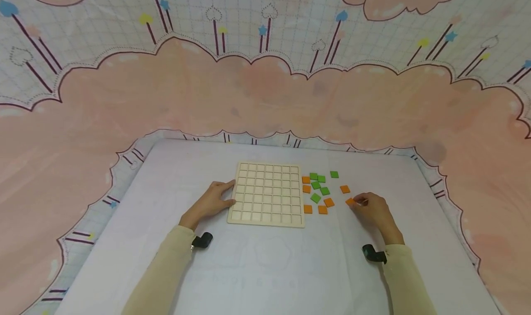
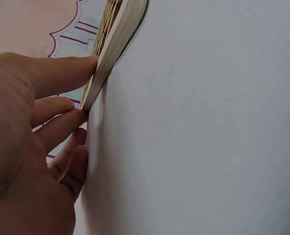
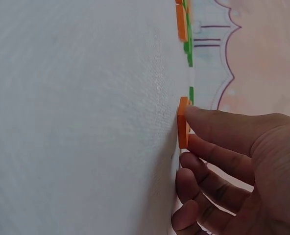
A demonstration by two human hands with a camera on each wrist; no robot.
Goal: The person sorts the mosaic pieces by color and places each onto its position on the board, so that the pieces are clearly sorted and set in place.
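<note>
A pale wooden grid board lies flat on the white table. My left hand is at its left side, thumb and fingertips against the edge; the left wrist view shows the thumb at the board's rim. To the right, my right hand pinches a square orange tile between thumb and index finger, low over the table. In the right wrist view the tile is seen nearly edge-on, with the other fingers curled below it.
Several green tiles and orange tiles lie scattered just right of the board. One orange tile and one green tile lie farther out. A patterned pink cloth hangs behind the white table.
</note>
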